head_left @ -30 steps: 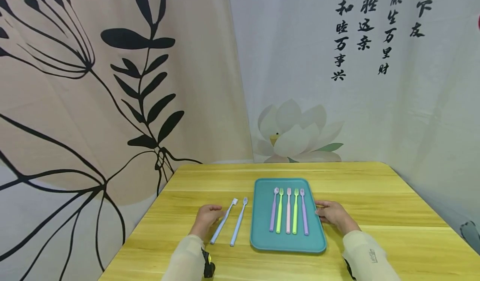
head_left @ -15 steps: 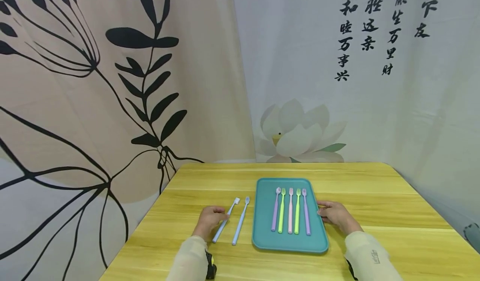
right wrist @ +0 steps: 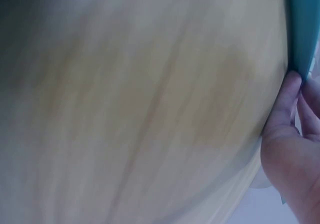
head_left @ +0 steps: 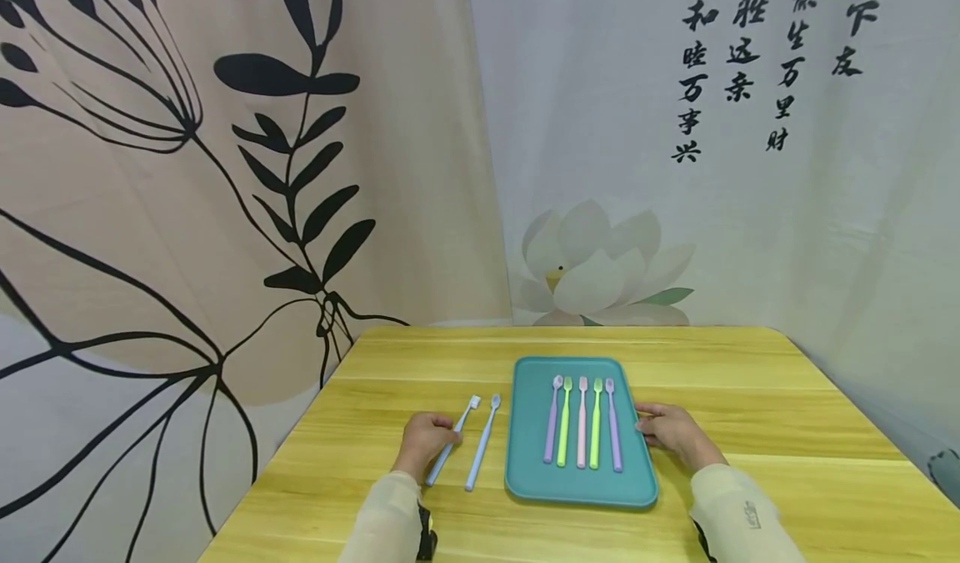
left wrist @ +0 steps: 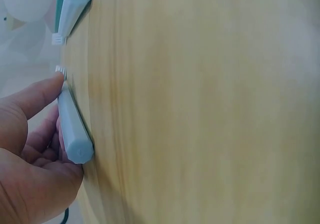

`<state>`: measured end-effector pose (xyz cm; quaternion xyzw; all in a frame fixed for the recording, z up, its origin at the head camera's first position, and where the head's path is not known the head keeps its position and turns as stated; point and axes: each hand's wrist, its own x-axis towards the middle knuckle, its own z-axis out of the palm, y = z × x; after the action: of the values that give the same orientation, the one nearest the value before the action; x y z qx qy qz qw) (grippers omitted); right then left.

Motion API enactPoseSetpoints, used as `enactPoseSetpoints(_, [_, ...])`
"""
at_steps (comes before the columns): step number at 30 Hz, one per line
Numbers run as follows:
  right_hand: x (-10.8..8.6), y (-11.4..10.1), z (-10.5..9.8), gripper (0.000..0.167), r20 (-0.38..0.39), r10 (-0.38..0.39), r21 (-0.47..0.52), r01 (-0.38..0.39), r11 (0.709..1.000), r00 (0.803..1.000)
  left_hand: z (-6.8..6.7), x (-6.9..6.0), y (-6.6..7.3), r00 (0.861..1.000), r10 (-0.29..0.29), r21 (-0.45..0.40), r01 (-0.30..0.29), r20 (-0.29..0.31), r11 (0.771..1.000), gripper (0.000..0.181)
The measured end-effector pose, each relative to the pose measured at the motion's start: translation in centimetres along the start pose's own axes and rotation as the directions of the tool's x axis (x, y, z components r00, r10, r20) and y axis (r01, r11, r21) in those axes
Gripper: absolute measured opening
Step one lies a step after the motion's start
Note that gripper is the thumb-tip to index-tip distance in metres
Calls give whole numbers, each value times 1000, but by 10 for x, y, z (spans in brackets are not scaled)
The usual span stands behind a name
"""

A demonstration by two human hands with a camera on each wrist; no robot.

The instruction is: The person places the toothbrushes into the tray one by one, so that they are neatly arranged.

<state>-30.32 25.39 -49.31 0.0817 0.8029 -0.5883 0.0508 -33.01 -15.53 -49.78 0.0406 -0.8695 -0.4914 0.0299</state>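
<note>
In the head view, my left hand (head_left: 427, 442) is at the left blue toothbrush (head_left: 440, 466), with thumb and fingers on either side of its handle. The left wrist view shows this blue toothbrush (left wrist: 75, 131) lying low against the tabletop between the digits. A second blue toothbrush (head_left: 481, 454) lies just to its right, untouched. My right hand (head_left: 675, 431) holds the right edge of a teal tray (head_left: 525, 467) with its fingertips. In the right wrist view a fingertip meets the outer side of the tray (right wrist: 302, 28); the far digits are partly cut off.
Inside the tray several toothbrushes lie side by side: purple ones (head_left: 551, 429), green ones (head_left: 564, 429) and a pink one (head_left: 581, 429). The wood-grain table (head_left: 750, 404) ends at a printed cloth backdrop (head_left: 420, 171).
My left hand has moved slightly right onto the left blue toothbrush and closed its thumb and fingers about the handle. My right hand stays at the tray's edge. The head view shifts slightly.
</note>
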Motion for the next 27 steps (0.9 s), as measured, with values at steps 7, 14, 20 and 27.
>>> enactPoseSetpoints(7, [0, -1, 0, 48, -10, 3, 10, -2, 1000, 1000, -1, -2, 4, 1000, 11, 20, -11, 2, 1000, 25])
enactPoseSetpoints(14, [1, -1, 0, 49, -3, 6, 9, -6, 1000, 1000, -3, -7, 9, 1000, 14, 39, -14, 5, 999, 24])
enactPoseSetpoints(20, [3, 2, 0, 49, -8, 9, 6, -9, 1000, 1000, -1, -8, 9, 999, 40, 63, -38, -25, 997, 21])
enactPoseSetpoints(27, [3, 1, 0, 49, -6, -5, 7, 5, 1000, 1000, 4, -2, 6, 998, 27, 69, -23, -59, 997, 11])
